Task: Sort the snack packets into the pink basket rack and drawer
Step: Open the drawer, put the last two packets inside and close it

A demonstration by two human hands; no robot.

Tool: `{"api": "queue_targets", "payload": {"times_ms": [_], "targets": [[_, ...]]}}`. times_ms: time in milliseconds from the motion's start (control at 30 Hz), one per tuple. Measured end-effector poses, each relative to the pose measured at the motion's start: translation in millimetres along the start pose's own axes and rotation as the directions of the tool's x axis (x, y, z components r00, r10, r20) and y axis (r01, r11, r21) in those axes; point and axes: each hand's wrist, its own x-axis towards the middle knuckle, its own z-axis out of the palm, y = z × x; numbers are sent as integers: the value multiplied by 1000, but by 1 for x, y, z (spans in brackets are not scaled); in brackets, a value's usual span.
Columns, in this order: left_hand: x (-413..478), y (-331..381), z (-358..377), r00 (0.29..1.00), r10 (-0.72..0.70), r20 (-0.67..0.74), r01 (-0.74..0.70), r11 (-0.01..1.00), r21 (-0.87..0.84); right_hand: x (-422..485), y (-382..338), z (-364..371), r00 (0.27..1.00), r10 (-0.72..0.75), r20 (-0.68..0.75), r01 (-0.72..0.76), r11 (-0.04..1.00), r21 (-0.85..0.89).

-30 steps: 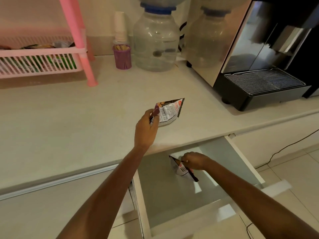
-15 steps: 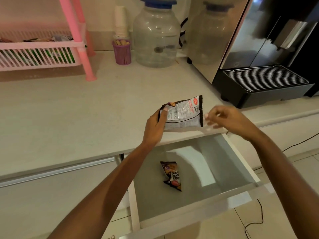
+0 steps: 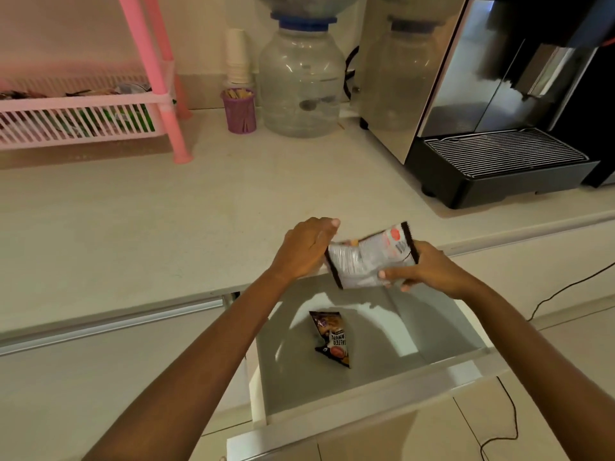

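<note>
A silver snack packet (image 3: 369, 257) with black edges hangs over the counter's front edge, above the open drawer (image 3: 432, 331). My right hand (image 3: 429, 271) grips its right end. My left hand (image 3: 306, 247) is against its left end with the fingers loosening. A dark peanut packet (image 3: 332, 337) lies on the drawer's grey floor. The pink basket rack (image 3: 80, 108) stands at the far left of the counter with several packets inside.
A purple cup of sticks (image 3: 239, 109), a stack of paper cups (image 3: 237, 58) and a clear water jar (image 3: 301, 84) stand at the back. A steel and black coffee machine (image 3: 492, 128) fills the right. A black cable (image 3: 509, 424) runs across the floor tiles.
My right hand left the dark packet in the drawer, rose and took hold of the silver packet's right end. My left hand shifted toward the drawer and is easing its grip.
</note>
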Motion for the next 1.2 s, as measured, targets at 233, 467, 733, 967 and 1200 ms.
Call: {"api": "queue_targets", "payload": {"times_ms": [233, 467, 733, 967, 1200], "targets": [[-8, -48, -4, 990, -116, 74, 50, 805, 591, 21, 38, 31, 911, 278, 304, -24, 773, -634], [-11, -49, -4, 991, -102, 87, 30, 805, 592, 54, 85, 53, 914, 400, 67, -137, 459, -878], [-18, -44, -4, 1000, -6, 2, 4, 832, 554, 34, 76, 43, 974, 224, -34, -184, 694, -697], [-41, -41, 5, 997, 47, -66, 3, 790, 613, -24, 70, 37, 970, 6, -241, -142, 823, -550], [-60, -34, 11, 997, -63, -43, 75, 735, 674, -50, 74, 52, 897, -105, -429, -178, 803, -569]]}}
